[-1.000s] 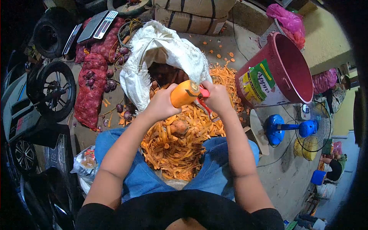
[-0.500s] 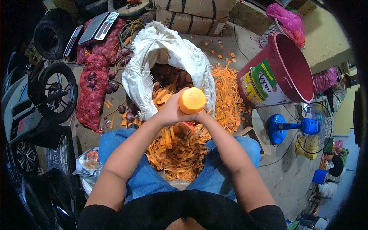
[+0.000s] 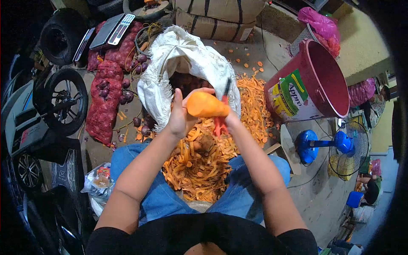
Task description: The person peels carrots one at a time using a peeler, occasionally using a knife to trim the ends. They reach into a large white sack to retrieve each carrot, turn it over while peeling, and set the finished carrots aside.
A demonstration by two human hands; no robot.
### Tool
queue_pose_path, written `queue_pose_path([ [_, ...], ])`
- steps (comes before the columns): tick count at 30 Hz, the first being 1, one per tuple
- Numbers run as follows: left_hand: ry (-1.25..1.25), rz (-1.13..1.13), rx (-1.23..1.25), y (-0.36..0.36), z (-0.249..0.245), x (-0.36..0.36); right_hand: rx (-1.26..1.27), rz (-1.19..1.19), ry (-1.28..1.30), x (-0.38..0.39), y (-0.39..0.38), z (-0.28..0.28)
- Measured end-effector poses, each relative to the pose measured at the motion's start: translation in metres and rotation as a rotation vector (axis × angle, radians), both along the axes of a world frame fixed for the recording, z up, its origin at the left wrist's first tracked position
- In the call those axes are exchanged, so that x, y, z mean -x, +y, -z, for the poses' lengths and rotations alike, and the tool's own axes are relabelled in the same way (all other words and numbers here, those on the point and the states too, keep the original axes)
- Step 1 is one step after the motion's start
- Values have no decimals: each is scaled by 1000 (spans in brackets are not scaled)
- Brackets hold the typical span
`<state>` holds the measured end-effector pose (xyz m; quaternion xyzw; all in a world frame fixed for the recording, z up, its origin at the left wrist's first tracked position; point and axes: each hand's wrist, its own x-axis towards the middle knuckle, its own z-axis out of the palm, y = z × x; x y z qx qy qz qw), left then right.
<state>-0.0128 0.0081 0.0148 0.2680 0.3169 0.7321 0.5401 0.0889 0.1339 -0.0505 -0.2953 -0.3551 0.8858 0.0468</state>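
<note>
The carrot [image 3: 206, 105], seen end-on half a second ago, is now turned sideways above the heap of orange peelings [image 3: 199, 170], in front of the white sack [image 3: 182, 59]. It is gripped by the left hand [image 3: 180, 117], with fingers curled over its top. The red peeler [image 3: 219, 124] is raised against its right end by the right hand [image 3: 233, 121], whose fingers, largely hidden, are closed on the handle. A fresh side seems to be presented for another stroke.

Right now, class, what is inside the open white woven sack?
Inside the white woven sack, dim brownish roots show at its mouth. The left hand, peeled orange carrot and red peeler cover the lower opening; deeper contents are hidden.
</note>
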Motion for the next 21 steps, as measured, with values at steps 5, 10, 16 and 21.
queue_pose_path([
  [5,-401,119,260,-7,5,-8,-247,327,-61,-1,41,-7],
  [10,-533,599,332,-12,20,-19,-498,222,-167,-3,42,-34],
  [16,-504,583,356,-9,23,-17,-704,389,-304,-6,50,-30],
  [21,-336,404,330,-1,24,-17,-635,873,-195,-18,67,-43],
])
